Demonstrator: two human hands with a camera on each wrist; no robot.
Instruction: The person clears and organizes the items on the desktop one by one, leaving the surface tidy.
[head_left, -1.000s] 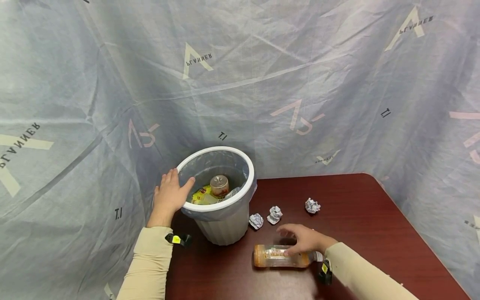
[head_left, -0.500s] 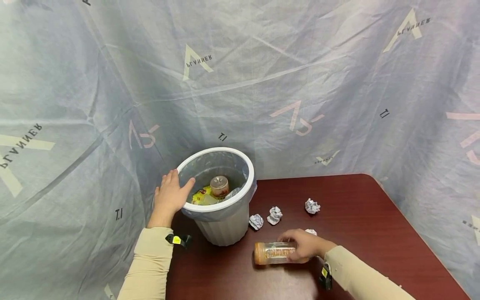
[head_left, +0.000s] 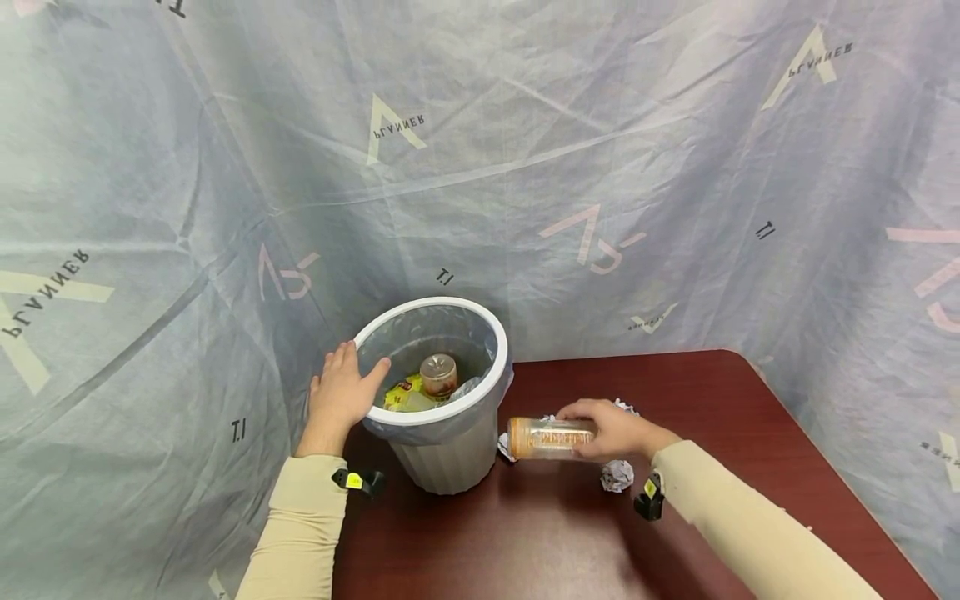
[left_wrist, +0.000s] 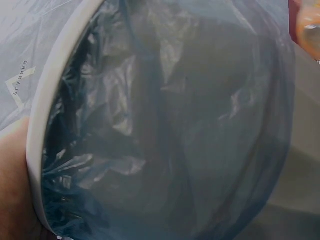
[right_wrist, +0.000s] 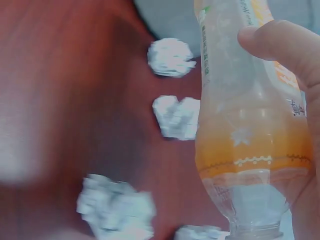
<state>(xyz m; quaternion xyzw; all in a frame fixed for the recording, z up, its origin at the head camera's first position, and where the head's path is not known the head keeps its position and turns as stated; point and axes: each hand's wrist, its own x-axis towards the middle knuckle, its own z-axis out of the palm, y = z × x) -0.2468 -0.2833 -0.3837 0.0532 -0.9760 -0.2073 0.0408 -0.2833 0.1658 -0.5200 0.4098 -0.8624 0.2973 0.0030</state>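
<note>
Compared with half a second ago, the right hand (head_left: 618, 429) is lifting the bottle (head_left: 551, 439) off the table (head_left: 465, 550); it is now hanging roughly level to the right of the bin (head_left: 448, 471), its base pointing toward the bin. The right thumb and fingers are curling round the bottle, gripping it. A paper ball (head_left: 617, 476), mostly hidden by that hand before, is now showing below it, while the bottle is partly covering the balls nearer the bin. The left hand (head_left: 345, 396) is staying at the bin's left rim, fingers spread and nearly straight, thumb apart, touching the rim without grasping anything.

The reddish-brown table is carrying the bin and the paper balls to its right. A plastic bag (head_left: 420, 329) is lining the bin, with a yellow wrapper (head_left: 401, 392) and a clear container (head_left: 438, 375) lying inside. Behind the bin, a creased grey sheet (head_left: 510, 192) is hanging, printed with letters.
</note>
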